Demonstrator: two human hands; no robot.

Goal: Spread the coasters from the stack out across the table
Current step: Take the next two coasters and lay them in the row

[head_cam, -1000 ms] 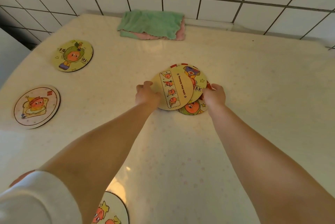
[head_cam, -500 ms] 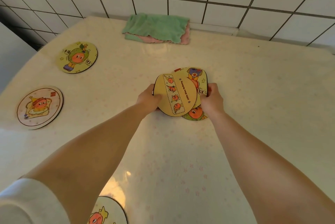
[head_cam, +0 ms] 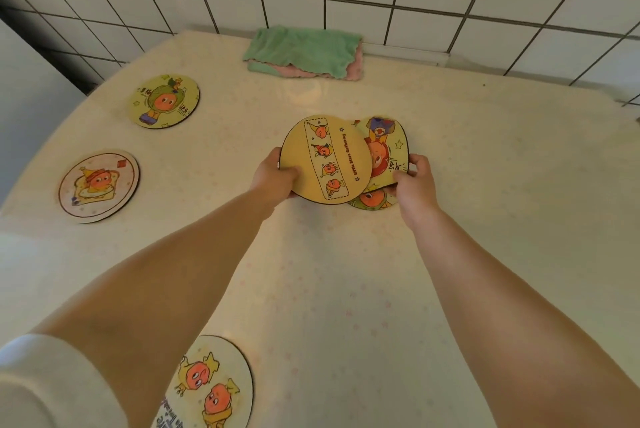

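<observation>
Near the middle of the table, my left hand point(head_cam: 273, 175) grips the left edge of the top coaster point(head_cam: 325, 159), a yellow round one with a strip of small orange figures, lifted and tilted off the stack. My right hand point(head_cam: 414, 181) pinches the right edge of the coaster stack point(head_cam: 384, 157) below it, which shows an orange cartoon face; another green-rimmed coaster pokes out underneath. Three coasters lie apart on the table: a green one point(head_cam: 164, 101) at the far left, a pink one point(head_cam: 98, 185) at the left, and one point(head_cam: 214, 386) near the front edge.
A folded green and pink cloth point(head_cam: 304, 51) lies at the back of the cream table point(head_cam: 502, 185) against the white tiled wall. The table's edge curves away on the left.
My left hand has lifted the top yellow coaster higher and slid it left off the stack. My right hand has closed further onto the stack's right edge.
</observation>
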